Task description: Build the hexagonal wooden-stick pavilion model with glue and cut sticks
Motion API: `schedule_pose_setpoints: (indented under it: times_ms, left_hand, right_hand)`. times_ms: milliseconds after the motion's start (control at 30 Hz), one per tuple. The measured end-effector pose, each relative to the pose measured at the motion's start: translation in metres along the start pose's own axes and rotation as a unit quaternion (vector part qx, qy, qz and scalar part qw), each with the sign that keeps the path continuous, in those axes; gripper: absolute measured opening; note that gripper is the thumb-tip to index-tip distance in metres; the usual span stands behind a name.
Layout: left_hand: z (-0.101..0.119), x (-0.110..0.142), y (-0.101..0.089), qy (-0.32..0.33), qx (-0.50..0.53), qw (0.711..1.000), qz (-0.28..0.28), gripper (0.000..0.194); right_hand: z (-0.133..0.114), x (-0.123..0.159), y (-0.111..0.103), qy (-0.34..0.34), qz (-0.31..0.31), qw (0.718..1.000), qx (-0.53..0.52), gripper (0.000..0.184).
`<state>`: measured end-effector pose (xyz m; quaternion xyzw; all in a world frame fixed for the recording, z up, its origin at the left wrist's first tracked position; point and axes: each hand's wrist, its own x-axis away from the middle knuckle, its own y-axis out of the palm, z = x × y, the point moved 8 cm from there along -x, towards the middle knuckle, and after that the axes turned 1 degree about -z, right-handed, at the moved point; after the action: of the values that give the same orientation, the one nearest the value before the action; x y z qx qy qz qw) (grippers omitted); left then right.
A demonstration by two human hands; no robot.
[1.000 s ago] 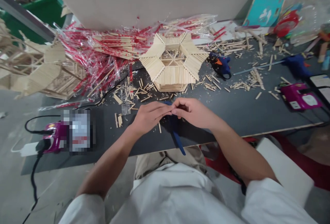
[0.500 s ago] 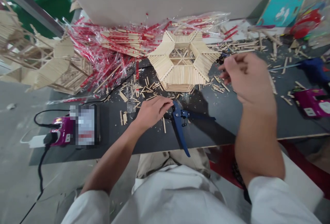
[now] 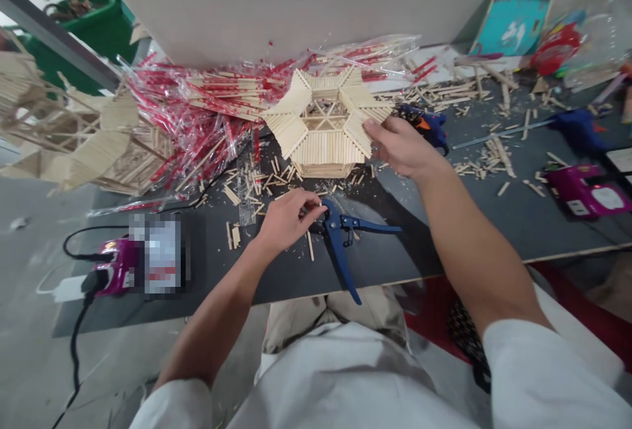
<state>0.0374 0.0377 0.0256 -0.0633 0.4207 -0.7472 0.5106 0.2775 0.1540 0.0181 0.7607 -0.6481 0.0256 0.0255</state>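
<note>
A star-shaped model built of thin wooden sticks [image 3: 328,146] stands on the dark table, with an open middle. My right hand [image 3: 402,146] is closed on its right edge, thumb on top and the other fingers mostly hidden. Nearer to me, my left hand [image 3: 289,222] is pinched beside the jaw of a blue hand cutter [image 3: 340,251]. A tiny pale bit shows at its fingertips, too small to name. The cutter lies on the table with its handles spread apart.
Red-and-clear wrapped sticks [image 3: 217,100] are heaped at the back left, beside another stick structure [image 3: 83,133]. Blue glue guns [image 3: 427,125] lie to the right. Purple power blocks [image 3: 587,191] sit on both sides. Cut stick pieces [image 3: 234,235] litter the dark table [image 3: 409,254].
My right hand has come left from the air beside the model and taken hold of its right edge. My left hand stays pinched by the cutter's jaw. The view has shifted slightly.
</note>
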Motion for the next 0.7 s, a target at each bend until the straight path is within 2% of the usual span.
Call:
schedule_pose_setpoints:
  times_ms: [133,300,467,567,700]
  left_hand:
    - [-0.003,-0.002,-0.003,-0.018,-0.023,1.0,0.003,0.015]
    - [-0.018,-0.006,-0.01,-0.065,0.04,0.997,0.024,0.007]
    - [-0.027,-0.004,-0.015,-0.093,0.037,0.994,0.052,0.011]
    - [-0.029,-0.002,-0.016,-0.101,-0.011,0.993,0.06,0.015]
    - [-0.021,-0.001,-0.015,-0.051,-0.097,0.992,0.062,0.025]
  right_hand:
    - [0.001,-0.004,-0.004,-0.026,0.016,0.999,0.01,0.063]
    - [0.008,-0.004,-0.004,-0.053,0.012,0.998,-0.013,0.056]
    - [0.007,-0.001,-0.004,-0.074,0.007,0.997,-0.017,0.06]
    - [0.002,0.005,-0.004,-0.104,0.002,0.994,-0.035,0.061]
    - [0.001,0.012,-0.009,-0.115,0.013,0.993,-0.018,0.07]
